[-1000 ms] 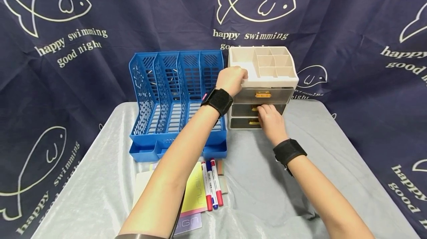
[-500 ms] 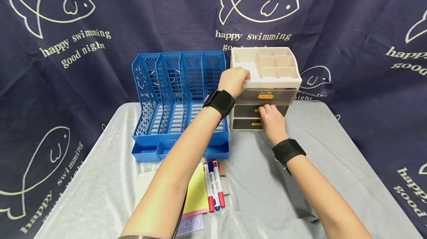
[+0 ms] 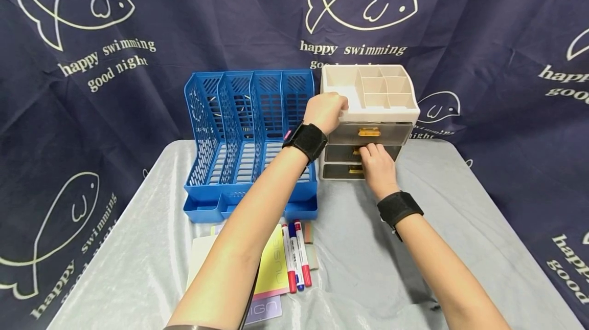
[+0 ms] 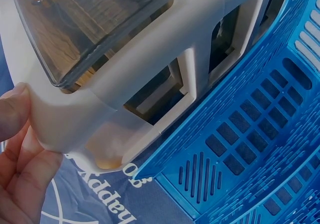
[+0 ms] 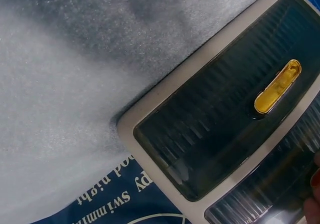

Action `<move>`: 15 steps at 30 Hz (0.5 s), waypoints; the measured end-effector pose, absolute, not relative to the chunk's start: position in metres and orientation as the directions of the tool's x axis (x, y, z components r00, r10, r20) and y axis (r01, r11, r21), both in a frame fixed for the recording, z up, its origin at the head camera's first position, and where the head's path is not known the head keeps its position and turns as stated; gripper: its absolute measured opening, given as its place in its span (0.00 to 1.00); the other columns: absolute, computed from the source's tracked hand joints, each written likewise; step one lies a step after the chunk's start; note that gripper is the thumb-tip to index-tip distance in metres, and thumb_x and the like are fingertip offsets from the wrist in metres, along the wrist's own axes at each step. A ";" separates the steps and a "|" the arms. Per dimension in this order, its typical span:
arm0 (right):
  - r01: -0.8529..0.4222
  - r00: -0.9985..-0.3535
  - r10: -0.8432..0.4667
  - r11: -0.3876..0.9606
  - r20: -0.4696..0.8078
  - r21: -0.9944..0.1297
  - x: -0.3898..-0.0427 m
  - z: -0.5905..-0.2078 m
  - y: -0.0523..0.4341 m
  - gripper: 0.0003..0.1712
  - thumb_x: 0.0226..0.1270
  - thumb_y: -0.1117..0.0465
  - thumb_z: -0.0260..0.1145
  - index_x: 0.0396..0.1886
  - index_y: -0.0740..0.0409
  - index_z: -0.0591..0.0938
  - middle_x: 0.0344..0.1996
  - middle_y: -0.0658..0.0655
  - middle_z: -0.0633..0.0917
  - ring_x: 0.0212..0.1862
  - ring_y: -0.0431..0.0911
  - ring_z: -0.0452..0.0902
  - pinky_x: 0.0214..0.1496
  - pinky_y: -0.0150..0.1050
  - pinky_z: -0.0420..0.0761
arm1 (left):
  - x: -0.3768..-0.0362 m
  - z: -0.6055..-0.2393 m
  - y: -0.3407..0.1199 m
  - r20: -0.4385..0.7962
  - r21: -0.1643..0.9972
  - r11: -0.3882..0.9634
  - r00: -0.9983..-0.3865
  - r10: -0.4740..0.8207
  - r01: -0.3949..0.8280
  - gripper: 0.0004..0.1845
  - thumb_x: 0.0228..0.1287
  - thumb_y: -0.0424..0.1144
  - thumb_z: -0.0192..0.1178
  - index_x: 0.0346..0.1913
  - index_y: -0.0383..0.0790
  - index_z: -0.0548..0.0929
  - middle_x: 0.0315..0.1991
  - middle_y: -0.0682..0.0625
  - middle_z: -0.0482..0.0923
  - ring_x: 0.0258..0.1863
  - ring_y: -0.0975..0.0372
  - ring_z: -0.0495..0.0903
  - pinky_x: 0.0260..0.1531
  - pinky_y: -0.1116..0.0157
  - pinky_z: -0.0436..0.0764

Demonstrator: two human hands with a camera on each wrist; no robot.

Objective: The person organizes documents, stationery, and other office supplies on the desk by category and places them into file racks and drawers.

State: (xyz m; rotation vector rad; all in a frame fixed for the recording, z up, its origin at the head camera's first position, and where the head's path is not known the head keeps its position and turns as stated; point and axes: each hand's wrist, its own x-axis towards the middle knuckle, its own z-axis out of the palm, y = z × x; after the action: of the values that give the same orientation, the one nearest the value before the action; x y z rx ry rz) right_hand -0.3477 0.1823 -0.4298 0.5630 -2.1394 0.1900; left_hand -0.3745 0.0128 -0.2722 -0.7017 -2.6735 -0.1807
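— On the grey-draped table [image 3: 414,248], seen from the head camera, what does each hand have?

— The left hand [image 3: 323,110] curls over the front left top corner of the beige drawer organizer [image 3: 391,110]. The right hand [image 3: 378,166], just below it, has its fingers bent at the handle of the middle drawer [image 3: 338,153]; whether they pinch it I cannot tell.

— Count things for me.

— Three smoky drawers, with gold handles showing on the top and bottom ones, and small open compartments on top. Left of the left hand stands one blue file rack [image 3: 248,140] with four slots. Beneath the left forearm lie three markers [image 3: 296,263], two red-capped and one blue, on some coloured notepads [image 3: 271,268] printed "MUSIC" and "DESIGN". The backdrop [image 3: 115,53] reads "happy swimming good night".

— The left wrist view?

— Fingers [image 4: 20,159] wrap the organizer's white corner under the translucent top drawer [image 4: 90,29], blue rack just beside.

— The right wrist view?

— The dark bottom drawer [image 5: 220,124] with its oval gold handle [image 5: 277,87], standing on grey cloth; only a fingertip shows at the edge.
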 end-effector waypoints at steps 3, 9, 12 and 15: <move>-0.462 -0.508 -0.327 0.884 0.797 0.068 -0.347 -0.430 0.183 0.05 0.53 0.77 0.62 0.29 0.68 0.75 0.28 0.64 0.76 0.31 0.60 0.70 0.35 0.50 0.74 | -0.375 -0.273 0.013 0.382 0.032 0.868 -0.809 0.448 0.496 0.10 0.61 0.32 0.59 0.43 0.47 0.86 0.41 0.53 0.83 0.40 0.61 0.81 0.42 0.63 0.78; -0.468 -0.511 -0.327 0.881 0.795 0.062 -0.344 -0.428 0.183 0.07 0.51 0.78 0.62 0.28 0.68 0.75 0.28 0.63 0.76 0.31 0.60 0.70 0.35 0.50 0.74 | -0.375 -0.273 0.013 0.387 0.030 0.867 -0.805 0.449 0.498 0.10 0.61 0.32 0.58 0.42 0.47 0.86 0.41 0.53 0.84 0.40 0.61 0.81 0.41 0.63 0.78; -0.478 -0.501 -0.329 0.876 0.801 0.060 -0.343 -0.428 0.183 0.07 0.50 0.78 0.62 0.28 0.68 0.74 0.28 0.64 0.76 0.31 0.60 0.70 0.33 0.51 0.74 | -0.374 -0.272 0.012 0.388 0.032 0.865 -0.804 0.451 0.500 0.10 0.61 0.32 0.58 0.42 0.47 0.86 0.41 0.52 0.83 0.40 0.61 0.81 0.42 0.63 0.78; -0.487 -0.495 -0.332 0.871 0.803 0.059 -0.341 -0.428 0.183 0.07 0.50 0.78 0.62 0.28 0.68 0.75 0.28 0.64 0.76 0.30 0.60 0.70 0.32 0.51 0.74 | -0.374 -0.272 0.012 0.388 0.036 0.865 -0.804 0.450 0.501 0.10 0.62 0.32 0.58 0.42 0.47 0.86 0.41 0.52 0.83 0.40 0.61 0.81 0.42 0.63 0.78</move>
State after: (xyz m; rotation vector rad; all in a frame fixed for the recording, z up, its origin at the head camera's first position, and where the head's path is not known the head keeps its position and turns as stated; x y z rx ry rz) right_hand -0.3409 0.1832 -0.4280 0.5901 -2.1343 0.2179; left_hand -0.3737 0.0122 -0.2719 -0.7063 -2.6675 -0.1930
